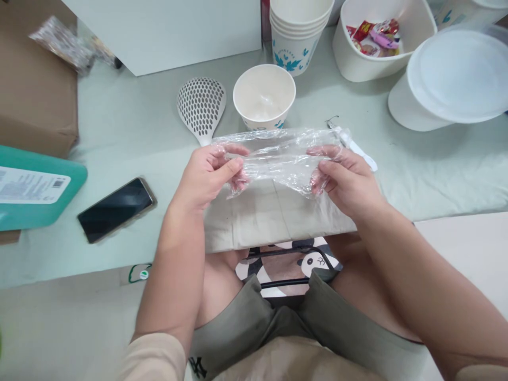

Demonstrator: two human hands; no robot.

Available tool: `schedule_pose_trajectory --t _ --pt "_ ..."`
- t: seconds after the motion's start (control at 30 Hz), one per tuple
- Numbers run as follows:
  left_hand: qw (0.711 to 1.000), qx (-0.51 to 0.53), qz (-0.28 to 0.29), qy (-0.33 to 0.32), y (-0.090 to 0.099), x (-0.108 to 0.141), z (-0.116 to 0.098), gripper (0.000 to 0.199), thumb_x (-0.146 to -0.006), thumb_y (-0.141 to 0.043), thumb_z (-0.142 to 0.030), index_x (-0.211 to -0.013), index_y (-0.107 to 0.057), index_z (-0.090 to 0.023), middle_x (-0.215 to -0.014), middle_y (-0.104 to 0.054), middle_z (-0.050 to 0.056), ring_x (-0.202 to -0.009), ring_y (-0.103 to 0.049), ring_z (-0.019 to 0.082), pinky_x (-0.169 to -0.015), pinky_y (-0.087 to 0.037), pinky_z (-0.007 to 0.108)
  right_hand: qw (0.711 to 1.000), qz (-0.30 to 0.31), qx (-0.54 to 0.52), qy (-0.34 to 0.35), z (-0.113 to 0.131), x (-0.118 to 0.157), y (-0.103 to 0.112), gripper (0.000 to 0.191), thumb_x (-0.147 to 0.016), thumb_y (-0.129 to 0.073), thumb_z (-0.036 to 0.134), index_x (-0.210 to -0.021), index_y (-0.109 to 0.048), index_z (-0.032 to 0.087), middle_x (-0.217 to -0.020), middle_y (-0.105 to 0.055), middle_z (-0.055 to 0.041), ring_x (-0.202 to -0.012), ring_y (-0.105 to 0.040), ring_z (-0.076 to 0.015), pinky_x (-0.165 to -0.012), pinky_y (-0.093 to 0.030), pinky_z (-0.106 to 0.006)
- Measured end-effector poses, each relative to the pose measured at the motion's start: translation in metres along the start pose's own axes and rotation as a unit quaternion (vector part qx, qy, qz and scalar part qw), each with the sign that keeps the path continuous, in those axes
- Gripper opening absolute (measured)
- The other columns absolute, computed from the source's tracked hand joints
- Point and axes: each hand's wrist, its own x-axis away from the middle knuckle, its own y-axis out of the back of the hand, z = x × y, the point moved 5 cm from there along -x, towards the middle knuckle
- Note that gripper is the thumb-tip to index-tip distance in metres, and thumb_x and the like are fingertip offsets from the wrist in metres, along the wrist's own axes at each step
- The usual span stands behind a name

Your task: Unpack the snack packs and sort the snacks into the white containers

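- Holding clear plastic film (278, 161) stretched between them, the two hands faced each other near the middle of the head view, above the cloth-covered table (397, 182).
- The left hand (210, 172) was partly closed, its thumb laid across toward the forefinger and one edge of the film caught between thumb and fingers.
- The right hand (349, 174) matched it at the other end, fingers bent behind the film and thumb on the near side, gripping it lightly.
- The film hung wrinkled on the near side of a white paper bowl (264, 98), hiding its lower part; whether the two touched could not be told.
- Just left of the bowl lay a perforated skimmer (201, 106), its handle running toward the left hand.
- Beyond the right hand, a slim white tool (359, 153) lay slanted, partly covered by the film.
- Behind the bowl rose a stack of paper cups (297, 39) with blue leaf prints, and right of that stood a white bin (357, 66) containing bright wrapped packets (381, 39), near a lidded tub (456, 74).
- Well to the left, a dark-screened phone (117, 210) rested near a green container (51, 198).
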Motion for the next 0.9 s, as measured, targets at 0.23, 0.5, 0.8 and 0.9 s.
schedule_pose_trajectory --t 0.23,0.5,0.8,0.9 --pt "0.996 0.078 0.012 -0.041 -0.003 0.002 -0.008 0.018 -0.066 -0.085 -0.027 -0.073 -0.07 -0.021 -0.055 -0.065 -0.004 -0.043 -0.06 0.011 -0.042 -0.049 0.022 0.992 0.028 -0.109 0.056 0.007 -0.002 0.002 0.013 -0.083 -0.074 0.03 -0.088 -0.062 0.028 -0.054 -0.055 0.0088 -0.044 -0.055 -0.0105 -0.043 -0.046 -0.023" --pt "0.994 0.072 -0.049 -0.063 0.008 -0.008 0.0 0.04 -0.08 -0.071 -0.052 -0.058 -0.07 -0.019 -0.06 -0.065 0.004 -0.056 -0.063 0.013 -0.055 -0.052 0.026 0.991 0.037 0.01 0.132 0.011 0.003 0.0 0.05 -0.093 -0.058 0.059 -0.061 -0.068 0.022 -0.064 -0.066 -0.0051 -0.064 -0.066 -0.0181 -0.063 -0.053 -0.034" --pt "0.997 0.021 -0.049 -0.053 0.006 -0.003 -0.003 0.028 -0.059 -0.082 -0.014 -0.076 -0.061 -0.021 -0.08 -0.064 -0.003 -0.064 -0.069 0.011 -0.059 -0.056 0.024 0.915 -0.097 0.316 0.232 0.018 0.012 0.004 0.026 -0.09 -0.071 0.046 -0.106 -0.07 0.025 -0.117 -0.071 -0.0118 -0.112 -0.066 -0.0284 -0.086 -0.057 -0.04" --pt "0.998 0.024 0.016 -0.047 0.0 0.001 -0.007 0.028 -0.059 -0.082 -0.014 -0.076 -0.061 -0.021 -0.075 -0.064 -0.004 -0.06 -0.068 0.011 -0.057 -0.056 0.023 0.916 -0.11 0.286 0.258 0.022 0.015 0.005 0.035 -0.099 -0.057 0.056 -0.118 -0.066 0.028 -0.129 -0.067 -0.0128 -0.127 -0.062 -0.029 -0.102 -0.054 -0.044"
